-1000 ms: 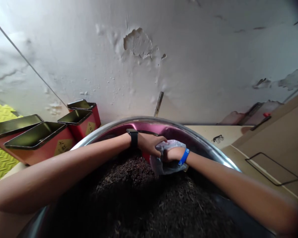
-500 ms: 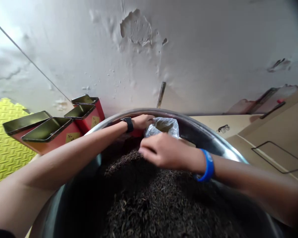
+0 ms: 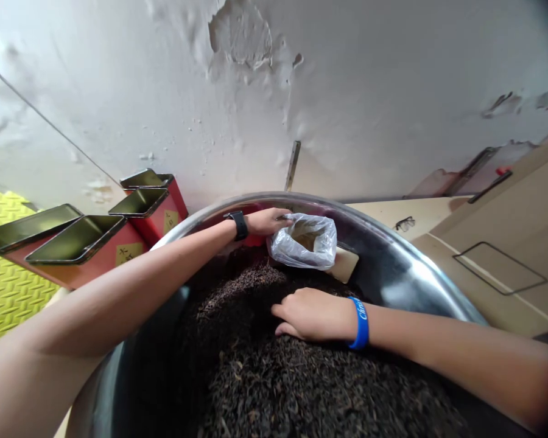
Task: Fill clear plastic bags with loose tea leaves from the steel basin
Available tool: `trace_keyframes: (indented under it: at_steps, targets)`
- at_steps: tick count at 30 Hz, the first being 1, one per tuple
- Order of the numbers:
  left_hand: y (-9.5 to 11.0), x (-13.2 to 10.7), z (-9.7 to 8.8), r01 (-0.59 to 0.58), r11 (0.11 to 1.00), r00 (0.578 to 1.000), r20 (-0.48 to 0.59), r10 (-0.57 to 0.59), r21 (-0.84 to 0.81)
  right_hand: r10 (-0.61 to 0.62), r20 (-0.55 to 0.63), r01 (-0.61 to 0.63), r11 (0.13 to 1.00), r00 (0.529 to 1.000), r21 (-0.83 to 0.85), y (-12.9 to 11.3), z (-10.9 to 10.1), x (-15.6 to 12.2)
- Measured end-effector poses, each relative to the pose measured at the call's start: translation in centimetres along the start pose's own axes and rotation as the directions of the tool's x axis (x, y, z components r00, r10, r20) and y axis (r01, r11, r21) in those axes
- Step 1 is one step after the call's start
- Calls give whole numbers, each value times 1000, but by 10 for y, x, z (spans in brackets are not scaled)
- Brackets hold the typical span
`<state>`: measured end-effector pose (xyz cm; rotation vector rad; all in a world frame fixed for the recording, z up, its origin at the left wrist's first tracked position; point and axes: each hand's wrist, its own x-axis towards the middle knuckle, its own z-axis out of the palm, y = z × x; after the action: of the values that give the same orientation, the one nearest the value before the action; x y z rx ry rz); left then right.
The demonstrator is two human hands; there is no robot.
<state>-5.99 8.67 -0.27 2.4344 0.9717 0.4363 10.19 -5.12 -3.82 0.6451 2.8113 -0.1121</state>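
A clear plastic bag [image 3: 304, 252] stands with its mouth spread open at the far side of a large metal basin [image 3: 406, 261]. My left hand [image 3: 267, 222], wearing a black watch, grips the bag's left edge; its fingertips are partly hidden. Dark, dry, twisted leaves that look like loose tea [image 3: 296, 383] fill the basin. My right hand [image 3: 317, 314], with a blue wristband, rests palm down on them. Its thumb and fingers are slightly apart, the fingertips at the leaves, and nothing shows between them. Beside the bag's lower right is a cream-coloured piece [image 3: 344, 265].
Several open red tins [image 3: 134, 237] with yellow labels stand left of the basin, near a yellow textured mat [image 3: 9, 280]. A peeling wall [image 3: 356, 109] rises behind. Eyeglasses [image 3: 405, 224] lie on a pale surface to the right, near a dark wire frame [image 3: 500, 267].
My right hand has come down from in front of the bag onto the leaves, nearer to me. My left hand stays at the bag's edge. The view has shifted slightly.
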Motion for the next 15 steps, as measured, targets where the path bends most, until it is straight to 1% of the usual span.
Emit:
trace_keyframes:
  at_steps: [2,3,4,6,8,10,11,12,15]
  targets:
    - [4,-1,0,-9,997,1000,1,9,81,-33,9,33,999,999,-30,1,-6,0]
    - [7,-2,-1,-4,993,1000,14,2,117,-46,-8,46,998,999,-37,2,-11,-1]
    - [10,-2,-1,8,989,999,35,-14,150,-49,-43,48,998,998,-36,4,-16,-2]
    - [18,-3,-1,29,981,995,90,-47,193,-17,-160,16,1000,987,-9,12,-29,-7]
    - [25,-3,0,21,979,991,128,-48,204,52,-316,-50,999,947,16,25,-42,-12]
    - [29,-2,2,-8,981,990,142,-20,194,122,-464,-140,990,877,-5,41,-49,-15]
    - [30,-2,3,-17,982,989,145,-11,190,152,-496,-194,981,855,-33,49,-49,-15]
    - [31,-1,4,-16,982,989,145,-12,189,188,-501,-255,964,845,-68,57,-47,-14]
    - [30,1,6,13,981,991,131,-39,192,290,-437,-393,904,852,-167,72,-35,-8]
